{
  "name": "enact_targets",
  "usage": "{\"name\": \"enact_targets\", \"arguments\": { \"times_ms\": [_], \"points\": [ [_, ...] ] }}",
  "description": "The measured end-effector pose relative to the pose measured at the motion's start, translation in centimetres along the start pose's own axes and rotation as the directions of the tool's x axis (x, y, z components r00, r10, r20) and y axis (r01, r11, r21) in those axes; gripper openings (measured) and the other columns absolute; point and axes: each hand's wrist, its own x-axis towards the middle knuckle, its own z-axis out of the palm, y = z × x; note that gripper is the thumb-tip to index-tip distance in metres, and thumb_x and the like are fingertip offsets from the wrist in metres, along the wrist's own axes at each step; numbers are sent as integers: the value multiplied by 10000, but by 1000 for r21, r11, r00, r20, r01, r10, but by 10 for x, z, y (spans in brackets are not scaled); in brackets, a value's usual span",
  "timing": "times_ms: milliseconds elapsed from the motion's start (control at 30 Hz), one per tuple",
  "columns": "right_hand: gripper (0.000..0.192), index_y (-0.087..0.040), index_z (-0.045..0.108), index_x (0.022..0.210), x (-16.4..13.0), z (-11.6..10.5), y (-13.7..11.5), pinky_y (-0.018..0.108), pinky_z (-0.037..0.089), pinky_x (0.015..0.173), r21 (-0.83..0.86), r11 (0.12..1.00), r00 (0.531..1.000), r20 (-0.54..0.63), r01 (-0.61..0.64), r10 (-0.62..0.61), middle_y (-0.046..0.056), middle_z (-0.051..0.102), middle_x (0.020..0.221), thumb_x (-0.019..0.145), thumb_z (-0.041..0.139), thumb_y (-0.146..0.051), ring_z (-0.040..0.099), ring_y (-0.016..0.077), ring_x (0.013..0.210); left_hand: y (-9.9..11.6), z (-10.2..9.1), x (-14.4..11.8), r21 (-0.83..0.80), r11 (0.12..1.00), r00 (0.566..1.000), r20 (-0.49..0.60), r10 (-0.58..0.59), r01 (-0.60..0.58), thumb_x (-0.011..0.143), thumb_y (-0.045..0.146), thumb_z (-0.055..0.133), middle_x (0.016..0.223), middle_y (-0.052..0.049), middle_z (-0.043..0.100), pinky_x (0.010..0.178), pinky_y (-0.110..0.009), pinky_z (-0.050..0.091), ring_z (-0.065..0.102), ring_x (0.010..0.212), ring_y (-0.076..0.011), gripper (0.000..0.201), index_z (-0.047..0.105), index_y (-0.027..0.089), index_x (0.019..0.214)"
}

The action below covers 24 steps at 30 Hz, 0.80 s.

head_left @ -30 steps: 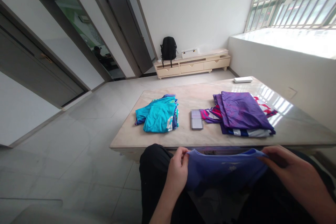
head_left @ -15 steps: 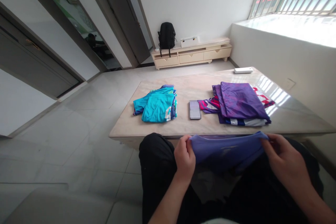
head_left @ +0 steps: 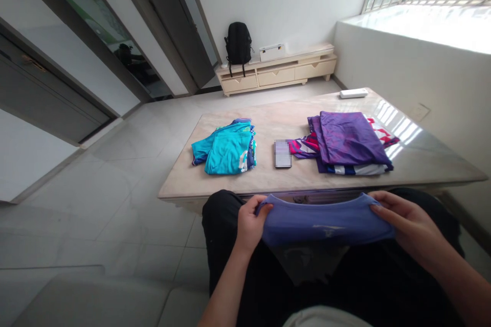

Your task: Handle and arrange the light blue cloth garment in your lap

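since the earlier frames the view has tipped down a little, so the table (head_left: 268, 184) sits higher in the frame, and the two hands have drawn slightly wider apart, pulling the cloth (head_left: 326, 222) flatter between them. the cloth is now at lower centre of the frame, just below the table's near edge, held over the lap. the left hand (head_left: 249, 225) has its fingers clenched on the cloth's left edge, thumb on top; the right hand (head_left: 402, 222) grips the right edge the same way, fingers curled under. the cloth looks thin, soft and light, a blue-violet knit that sags in the middle and drapes down below the held edge; it would not hold a shape by itself and is probably a bit slick, so the seams or corners at each side seem the surest places to take hold. there are no containers in view close by; at upper centre a low cabinet (head_left: 276, 74) with shut drawers stands against the wall, its contents hidden, with a backpack (head_left: 238, 43) and a white box (head_left: 273, 52) on top. on the table, a teal pile (head_left: 226, 150) lies at left, a phone (head_left: 283, 153) in the middle, and a purple pile (head_left: 349, 143) at right, well apart from each other.
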Motion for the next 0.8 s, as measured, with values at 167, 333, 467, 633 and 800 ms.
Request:
{"name": "enact_targets", "arguments": {
  "times_ms": [167,333,467,633,800],
  "points": [
    [530,-172,738,984,-4,-10,-2,336,572,634,-71,997,994,106,-28,35,122,754,925,706,785,-620,688,251,737,-1,-2,-8,-150,988,1000,6,-30,31,921,485,654,823,-41,720,687,-237,473,620,741,-178,334,728,159,939],
    [447,-185,742,941,-2,-10,-7,282,538,616,-75,995,993,96,-58,65,69,746,841,714,815,-563,659,214,710,10,-6,-7,-263,956,986,134,-99,132,908,491,685,817,-39,696,668,-223,441,592,731,-162,342,723,153,942],
    [504,-207,718,1027,-1,-4,-4,294,514,588,-214,977,1000,1,21,-22,43,746,813,745,744,-624,659,224,685,13,-6,-6,-392,874,940,294,-175,286,836,514,770,760,-26,655,631,-208,405,544,670,-130,389,701,134,886],
    [532,-260,739,968,-2,0,-3,379,514,726,-588,804,956,-174,90,-235,41,773,863,723,601,-711,717,306,826,9,1,-12,-482,799,916,346,-204,360,785,619,776,661,17,539,540,-189,280,412,574,-83,505,641,133,825],
    [528,-245,733,942,-6,9,-1,363,517,745,-456,888,911,-339,59,-235,49,770,884,670,660,-691,708,311,860,15,13,-16,-410,852,921,342,-187,325,813,632,741,658,22,499,536,-202,251,371,583,-85,517,623,129,832]
  ]
}}
